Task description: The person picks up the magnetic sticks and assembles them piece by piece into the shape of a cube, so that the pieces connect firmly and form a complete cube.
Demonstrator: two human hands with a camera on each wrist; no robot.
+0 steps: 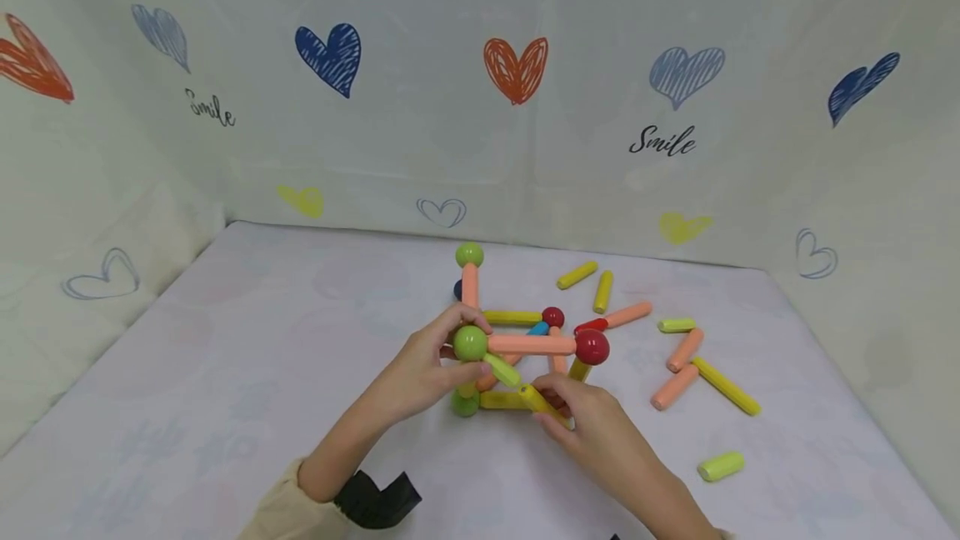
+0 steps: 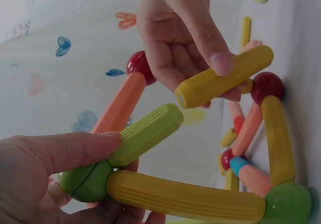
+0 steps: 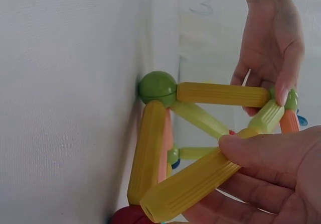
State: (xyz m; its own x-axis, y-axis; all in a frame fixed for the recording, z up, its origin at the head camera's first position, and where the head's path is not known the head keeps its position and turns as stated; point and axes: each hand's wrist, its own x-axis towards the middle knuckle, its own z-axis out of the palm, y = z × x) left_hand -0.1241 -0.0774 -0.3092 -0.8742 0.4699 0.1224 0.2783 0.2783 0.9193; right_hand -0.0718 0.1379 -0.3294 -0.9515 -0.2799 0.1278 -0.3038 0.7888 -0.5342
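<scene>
A frame of magnetic building rods and balls stands on the table. My left hand [image 1: 420, 369] grips a green ball [image 1: 471, 343] at its near upper corner, the thumb lying at the base of a short light green rod [image 2: 150, 133] that slants out from that ball. Between thumb and fingers, my right hand [image 1: 600, 423] pinches a loose yellow rod [image 2: 225, 78]. One end of it points at the free end of the light green rod, with a small gap in the left wrist view. From the same ball an orange rod [image 1: 532, 345] runs to a red ball [image 1: 592, 347].
Loose rods lie to the right of the frame, among them an orange rod [image 1: 675, 387], a long yellow rod [image 1: 726, 387] and a short light green rod [image 1: 722, 467]. Two yellow rods lie behind. A cloth printed with hearts hangs at the table's back edge.
</scene>
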